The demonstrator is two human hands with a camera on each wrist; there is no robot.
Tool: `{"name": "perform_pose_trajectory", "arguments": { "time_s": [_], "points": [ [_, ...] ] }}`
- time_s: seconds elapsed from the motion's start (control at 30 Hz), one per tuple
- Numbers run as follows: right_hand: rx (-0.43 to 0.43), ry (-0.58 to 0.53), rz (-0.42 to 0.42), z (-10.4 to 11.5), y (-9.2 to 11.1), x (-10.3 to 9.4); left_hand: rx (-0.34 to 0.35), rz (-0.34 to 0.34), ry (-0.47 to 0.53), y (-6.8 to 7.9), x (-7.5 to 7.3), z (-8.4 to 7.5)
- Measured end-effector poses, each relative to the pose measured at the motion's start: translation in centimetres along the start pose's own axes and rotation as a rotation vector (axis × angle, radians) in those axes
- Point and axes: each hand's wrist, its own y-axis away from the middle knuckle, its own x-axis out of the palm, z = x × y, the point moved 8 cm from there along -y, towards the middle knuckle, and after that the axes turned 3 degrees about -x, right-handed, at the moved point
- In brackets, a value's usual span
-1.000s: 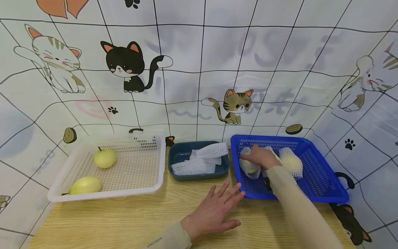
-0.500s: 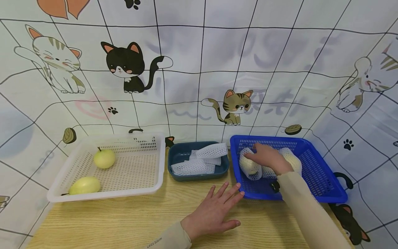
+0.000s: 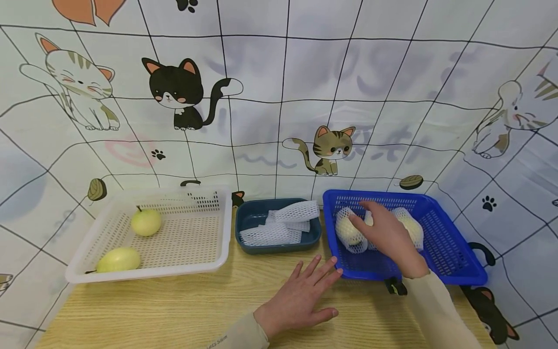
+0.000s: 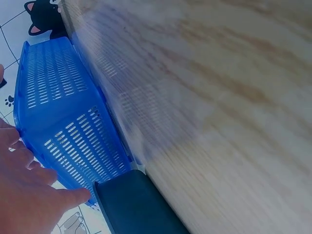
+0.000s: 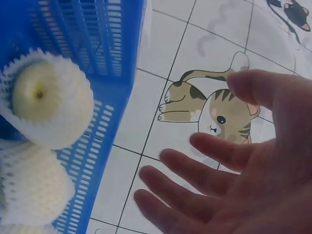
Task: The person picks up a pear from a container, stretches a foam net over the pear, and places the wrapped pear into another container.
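My right hand (image 3: 388,235) hovers over the blue basket (image 3: 453,252), fingers spread and holding nothing. Just left of its thumb lies a pale yellow pear in a white foam net (image 3: 350,231); the right wrist view shows the netted pear (image 5: 36,95) with its bare end exposed. Another netted pear (image 3: 411,229) lies farther right, and one between them is partly hidden by the hand. My left hand (image 3: 301,301) rests with spread fingers on the wooden table, fingertips close to the basket's front left corner.
A dark teal tray (image 3: 250,249) with several flat foam nets (image 3: 272,233) stands left of the blue basket. Farther left, a white basket (image 3: 224,257) contains two bare yellow pears (image 3: 146,223). A cat-patterned wall covering (image 3: 261,121) rises directly behind.
My right hand has let go of the leftmost netted pear and drawn back to the right, its fingers opening out. The left hand stays in place.
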Motion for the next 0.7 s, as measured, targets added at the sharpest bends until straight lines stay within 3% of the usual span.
{"name": "perform_pose_trajectory", "arguments": {
  "time_s": [0.23, 0.43, 0.7],
  "points": [
    [-0.03, -0.102, -0.116, 0.3, 2.4, 0.1, -0.062, -0.023, 0.051, 0.7, -1.0, 0.8],
    [-0.064, -0.128, -0.201, 1.0, 3.5, 0.8, -0.089, -0.172, 0.076, 2.4, -3.3, 2.5],
    [-0.17, -0.176, -0.296, 2.8, 4.5, 2.1, -0.135, -0.342, 0.097, 5.0, -6.8, 5.3]
  ]
}}
